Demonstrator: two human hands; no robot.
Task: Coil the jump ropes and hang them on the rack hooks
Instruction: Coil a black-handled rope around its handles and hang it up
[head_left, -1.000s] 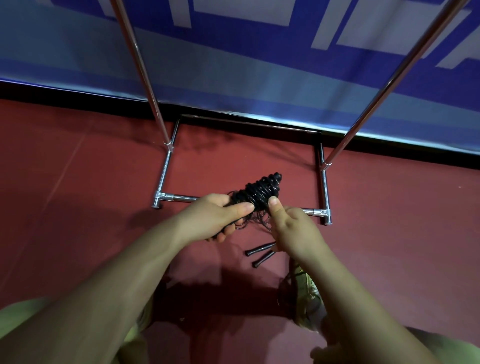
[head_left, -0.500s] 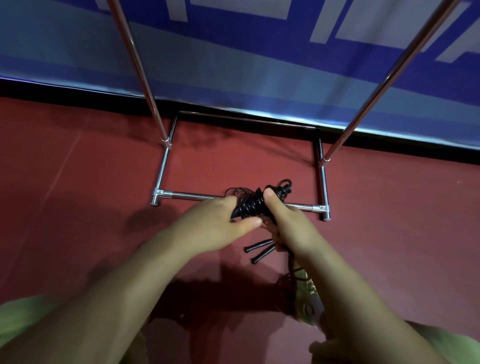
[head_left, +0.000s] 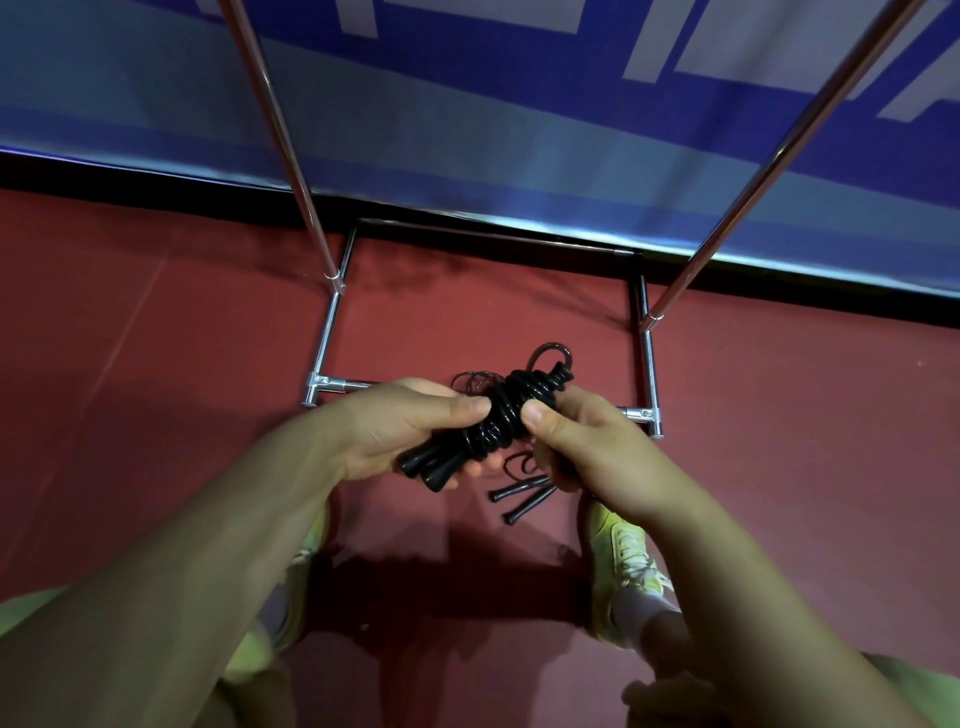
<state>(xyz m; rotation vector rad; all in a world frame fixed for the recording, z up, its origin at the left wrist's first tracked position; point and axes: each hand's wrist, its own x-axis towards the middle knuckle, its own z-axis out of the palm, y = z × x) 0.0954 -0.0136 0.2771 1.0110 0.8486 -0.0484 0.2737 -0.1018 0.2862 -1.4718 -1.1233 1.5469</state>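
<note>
**Red floor under the rack**

The floor (head_left: 156, 415) is a dull red surface running to a black strip at the foot of a blue and white banner on the far side. The chrome rack base (head_left: 332, 332) stands directly on it as a rectangle of tubes, its far bar close against the black strip, its near bar partly hidden. Two slanting uprights rise from the side bars. Near of the base, a second jump rope (head_left: 522, 496) lies on the floor, two thin black handles side by side with loose cord beside them. A yellow-green shoe (head_left: 621, 561) rests on the floor to the right of those handles, another at the left.
</note>
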